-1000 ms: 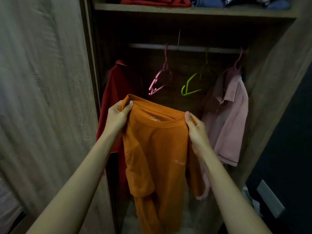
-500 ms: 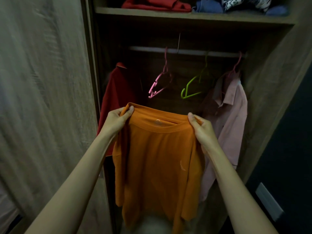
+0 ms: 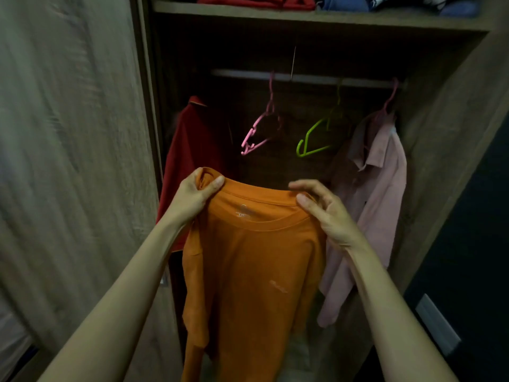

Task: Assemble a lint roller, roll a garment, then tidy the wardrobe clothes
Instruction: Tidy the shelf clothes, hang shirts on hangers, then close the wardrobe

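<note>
Orange cotton T-shirt (image 3: pixel 248 271) hangs in front of the wooden wardrobe (image 3: pixel 454 133), below the empty pink plastic hanger (image 3: pixel 249 142), because your left hand (image 3: pixel 192 199) grips its shoulder and your right hand (image 3: pixel 327 213) pinches its collar, probably to keep the neck open for hanging.

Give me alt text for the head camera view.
The left hand and right hand hold an orange T-shirt up by its collar before an open wardrobe. Behind it hang a red shirt, a pink hanger, a green hanger and a pink shirt.
</note>
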`<control>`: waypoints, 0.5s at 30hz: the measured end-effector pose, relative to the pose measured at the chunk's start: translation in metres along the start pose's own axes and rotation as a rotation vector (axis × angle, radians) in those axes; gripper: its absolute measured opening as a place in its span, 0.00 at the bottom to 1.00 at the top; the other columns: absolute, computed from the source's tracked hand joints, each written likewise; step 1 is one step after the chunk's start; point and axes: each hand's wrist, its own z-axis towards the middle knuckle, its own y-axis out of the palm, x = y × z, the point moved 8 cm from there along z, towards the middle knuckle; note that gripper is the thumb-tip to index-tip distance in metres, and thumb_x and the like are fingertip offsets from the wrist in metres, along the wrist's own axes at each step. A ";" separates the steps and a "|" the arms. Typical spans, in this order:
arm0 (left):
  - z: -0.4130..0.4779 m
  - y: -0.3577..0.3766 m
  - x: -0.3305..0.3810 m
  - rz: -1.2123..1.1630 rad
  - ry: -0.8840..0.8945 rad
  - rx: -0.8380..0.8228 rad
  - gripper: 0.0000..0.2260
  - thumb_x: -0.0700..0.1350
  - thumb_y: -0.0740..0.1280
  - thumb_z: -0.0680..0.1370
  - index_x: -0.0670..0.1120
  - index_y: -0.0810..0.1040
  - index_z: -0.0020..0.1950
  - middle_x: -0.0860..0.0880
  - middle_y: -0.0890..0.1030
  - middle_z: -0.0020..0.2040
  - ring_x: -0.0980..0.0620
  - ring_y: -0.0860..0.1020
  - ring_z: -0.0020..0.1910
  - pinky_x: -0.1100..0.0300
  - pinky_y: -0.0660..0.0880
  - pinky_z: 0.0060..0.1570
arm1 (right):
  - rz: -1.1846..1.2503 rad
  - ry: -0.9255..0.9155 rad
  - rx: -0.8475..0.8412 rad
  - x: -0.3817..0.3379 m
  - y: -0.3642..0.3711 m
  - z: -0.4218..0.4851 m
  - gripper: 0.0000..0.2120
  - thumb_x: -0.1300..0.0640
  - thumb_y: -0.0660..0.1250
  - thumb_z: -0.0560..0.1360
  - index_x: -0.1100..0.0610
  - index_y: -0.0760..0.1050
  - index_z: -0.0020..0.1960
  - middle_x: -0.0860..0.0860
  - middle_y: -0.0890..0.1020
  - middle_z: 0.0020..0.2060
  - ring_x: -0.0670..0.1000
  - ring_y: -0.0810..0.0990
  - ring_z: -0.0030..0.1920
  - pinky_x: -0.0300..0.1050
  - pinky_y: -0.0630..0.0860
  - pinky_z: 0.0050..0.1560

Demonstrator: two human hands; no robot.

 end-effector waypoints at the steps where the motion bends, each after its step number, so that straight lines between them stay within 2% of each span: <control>1: 0.000 -0.006 -0.001 0.005 0.017 0.031 0.10 0.49 0.70 0.77 0.44 0.75 0.48 0.50 0.77 0.42 0.60 0.77 0.40 0.68 0.74 0.42 | -0.094 -0.003 -0.051 -0.002 0.003 -0.001 0.11 0.61 0.62 0.78 0.49 0.79 0.50 0.40 0.82 0.47 0.39 0.78 0.50 0.29 0.72 0.51; 3: -0.001 -0.016 -0.003 0.002 0.052 0.082 0.10 0.46 0.72 0.76 0.48 0.70 0.42 0.53 0.72 0.37 0.64 0.72 0.34 0.72 0.70 0.36 | -0.287 0.032 -0.097 0.000 0.004 0.000 0.16 0.64 0.60 0.79 0.48 0.81 0.43 0.46 0.82 0.46 0.39 0.77 0.49 0.23 0.67 0.50; 5: -0.001 -0.024 -0.005 0.026 0.093 0.087 0.14 0.42 0.72 0.76 0.50 0.68 0.39 0.54 0.70 0.37 0.65 0.71 0.34 0.72 0.69 0.36 | -0.465 0.054 -0.047 0.004 -0.001 0.004 0.19 0.64 0.58 0.79 0.47 0.83 0.44 0.47 0.76 0.42 0.40 0.74 0.42 0.26 0.67 0.43; 7: -0.004 -0.025 -0.002 0.045 0.146 0.020 0.14 0.39 0.72 0.76 0.50 0.68 0.39 0.53 0.72 0.39 0.62 0.73 0.39 0.70 0.71 0.43 | -0.603 0.023 0.046 0.002 -0.008 0.008 0.18 0.64 0.58 0.79 0.47 0.83 0.50 0.45 0.71 0.38 0.43 0.71 0.38 0.28 0.67 0.38; 10: -0.011 -0.021 0.009 0.073 0.245 -0.115 0.11 0.37 0.70 0.75 0.50 0.74 0.37 0.49 0.76 0.44 0.58 0.76 0.47 0.66 0.71 0.52 | -0.723 -0.020 0.130 -0.003 -0.013 0.012 0.18 0.64 0.57 0.79 0.47 0.81 0.55 0.44 0.69 0.38 0.43 0.70 0.40 0.31 0.66 0.38; 13: -0.018 -0.019 0.013 0.264 0.271 -0.219 0.22 0.28 0.64 0.75 0.55 0.84 0.39 0.53 0.78 0.58 0.60 0.75 0.61 0.66 0.71 0.60 | -0.782 -0.053 0.201 -0.007 -0.017 0.014 0.18 0.65 0.57 0.78 0.49 0.80 0.57 0.42 0.67 0.38 0.42 0.70 0.41 0.33 0.65 0.39; 15: -0.021 -0.017 0.015 0.425 0.310 -0.255 0.27 0.26 0.62 0.74 0.59 0.86 0.44 0.55 0.76 0.63 0.60 0.72 0.65 0.66 0.70 0.63 | -0.772 -0.083 0.237 -0.010 -0.018 0.014 0.19 0.67 0.58 0.77 0.51 0.81 0.58 0.42 0.67 0.38 0.42 0.70 0.41 0.32 0.66 0.39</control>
